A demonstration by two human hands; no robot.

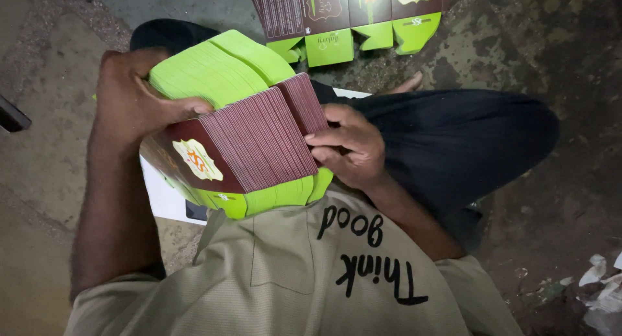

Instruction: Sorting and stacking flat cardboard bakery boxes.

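The left hand [133,103] grips the far left side of a thick stack [240,135] of flat, unfolded cartons, its fingers curled over the lime-green edge and the thumb lying across the top, so the fingers are clamped on the stack. The right hand [353,151] presses against the right side, fingers together and bent onto the maroon edges of the cartons, thumb on top. The stack is held between both hands above the person's lap, tilted, with maroon panels fanned in the middle, green flaps at the near and far ends, and a cream and orange emblem showing on the nearest carton. Beneath it lies a white sheet [165,197] on the floor [45,116], partly covered by the stack. The person sits cross-legged in dark trousers [453,148] and a beige shirt [285,271] with black lettering. Farther off on the floor lies a row of flattened cartons [350,19], maroon with green flaps, well apart from the hands. Crumpled white scraps [599,291] lie at the right edge of the floor.
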